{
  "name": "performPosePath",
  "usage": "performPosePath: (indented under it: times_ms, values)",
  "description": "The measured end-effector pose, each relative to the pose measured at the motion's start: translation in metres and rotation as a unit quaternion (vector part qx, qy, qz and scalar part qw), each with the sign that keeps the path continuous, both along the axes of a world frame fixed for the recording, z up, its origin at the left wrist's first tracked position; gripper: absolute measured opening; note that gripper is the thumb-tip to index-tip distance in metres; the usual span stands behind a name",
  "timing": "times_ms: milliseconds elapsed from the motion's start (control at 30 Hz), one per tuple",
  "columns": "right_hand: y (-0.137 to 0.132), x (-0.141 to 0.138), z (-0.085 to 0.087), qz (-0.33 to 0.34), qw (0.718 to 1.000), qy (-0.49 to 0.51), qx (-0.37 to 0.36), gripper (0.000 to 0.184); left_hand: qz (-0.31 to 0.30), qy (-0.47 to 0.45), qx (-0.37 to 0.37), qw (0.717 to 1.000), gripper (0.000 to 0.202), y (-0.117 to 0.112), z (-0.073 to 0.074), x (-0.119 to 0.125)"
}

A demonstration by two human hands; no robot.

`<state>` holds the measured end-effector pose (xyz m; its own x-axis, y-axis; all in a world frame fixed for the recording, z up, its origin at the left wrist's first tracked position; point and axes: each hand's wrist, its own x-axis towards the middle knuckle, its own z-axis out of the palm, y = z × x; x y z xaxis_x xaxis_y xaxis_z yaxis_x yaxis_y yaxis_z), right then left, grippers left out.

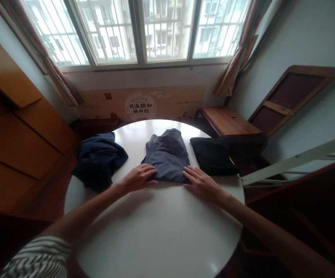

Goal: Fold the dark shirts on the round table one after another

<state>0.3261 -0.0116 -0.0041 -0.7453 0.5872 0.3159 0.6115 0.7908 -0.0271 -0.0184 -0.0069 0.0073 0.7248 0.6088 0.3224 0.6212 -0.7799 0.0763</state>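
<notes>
**Both hands flat on a folded grey top**

So there's a round white table [155, 231] under the window [138, 31], and the grey top [167, 154] sits pretty much dead centre on the far half of it. It's a slate, blue-grey fabric, folded into a neat-ish rectangle that narrows toward the window end, with a few soft creases across the middle and a straight near edge.

The left hand [138, 177] is lying palm down on the near left corner of the top, fingers [150, 170] stretched out and close together, just pressing on the cloth, not gripping anything. The right hand [200, 183] does the same at the near right corner, fingers [192, 173] straight and slightly spread, tips on the fabric edge, the heel on the table.

Left of the grey top there's a navy heap [97, 158], crumpled and hanging a bit over the table edge. On the right is a black piece [212, 156], folded flat, just beside the grey one but not touching as far as I can see. A striped sleeve [39, 258] shows on the left arm.
</notes>
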Motion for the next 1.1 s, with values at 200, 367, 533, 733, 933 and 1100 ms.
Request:
performPosePath:
  times_ms: [200,367,533,733,933,1100]
  values:
    - [-0.010,-0.008,0.010,0.032,0.994,-0.058,0.087,0.035,-0.034,0.069,0.118,0.990,0.036,-0.023,-0.015,-0.017]
    - [-0.025,0.001,0.020,0.064,0.994,-0.050,0.072,0.031,-0.051,0.079,0.147,0.985,0.040,-0.046,-0.006,-0.033]
    - [-0.082,0.020,0.019,0.145,0.986,-0.010,0.080,0.027,-0.090,0.090,0.136,0.983,0.042,-0.123,0.005,-0.037]
    - [-0.095,-0.011,0.050,0.139,0.989,-0.014,-0.044,0.023,-0.053,0.023,-0.016,0.998,0.022,-0.133,0.037,0.012]
    - [0.007,-0.079,0.040,-0.027,0.998,0.031,-0.048,0.051,0.112,0.027,-0.054,0.992,0.048,-0.019,0.020,0.072]
    - [0.060,-0.077,0.006,-0.151,0.972,0.031,-0.179,0.064,0.229,0.026,-0.119,0.966,0.053,0.028,-0.011,0.060]
